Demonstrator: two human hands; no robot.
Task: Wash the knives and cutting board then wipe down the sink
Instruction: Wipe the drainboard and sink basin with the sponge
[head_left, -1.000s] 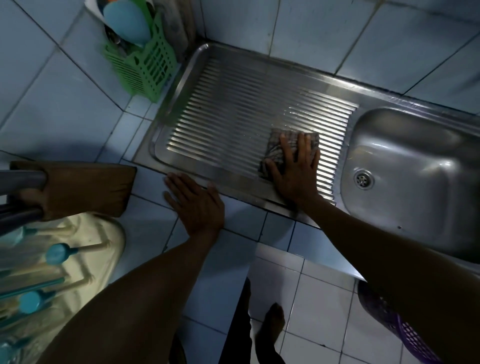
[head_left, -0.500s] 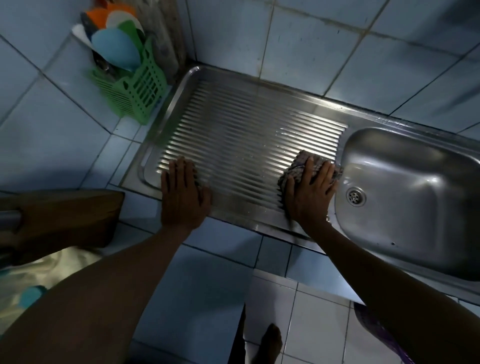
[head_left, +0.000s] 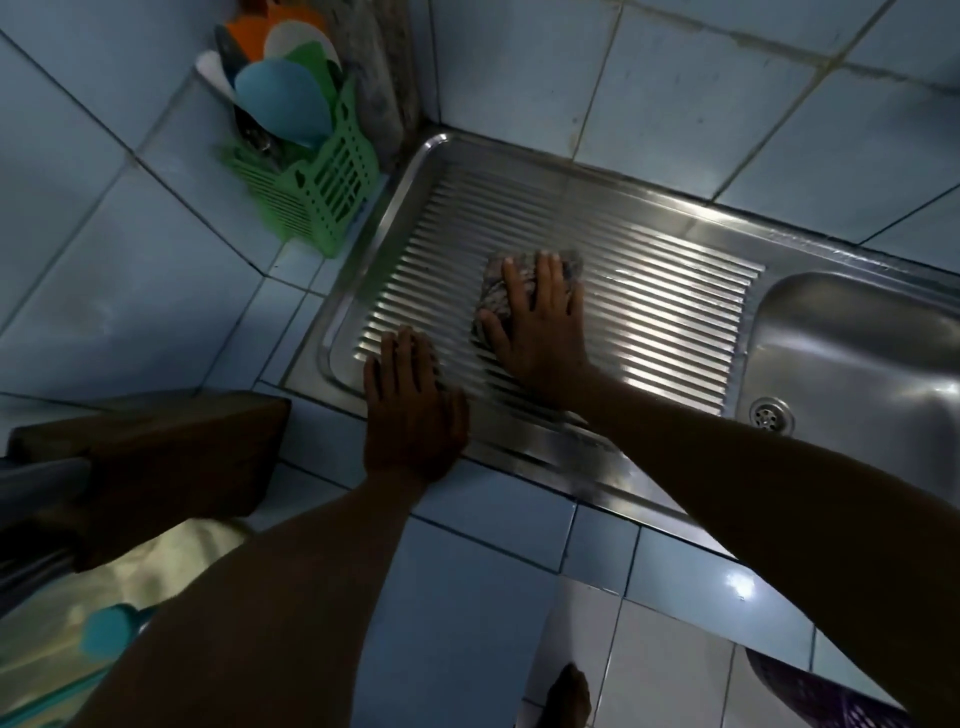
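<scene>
Pressing flat, the right hand pins a soft, limp dishcloth mid-drainboard, fingers straight; best held under the palm. The left hand, fingers open, braces the drainboard's near rim. Ridges run clear toward the basin; the raised rim bounds each stroke.

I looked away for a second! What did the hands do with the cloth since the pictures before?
The right hand slid the cloth along the ribbed drainboard, first toward the basin, then back left to the middle. The left hand moved from the tiles onto the drainboard's front edge. The right hand still presses flat on the cloth.
</scene>
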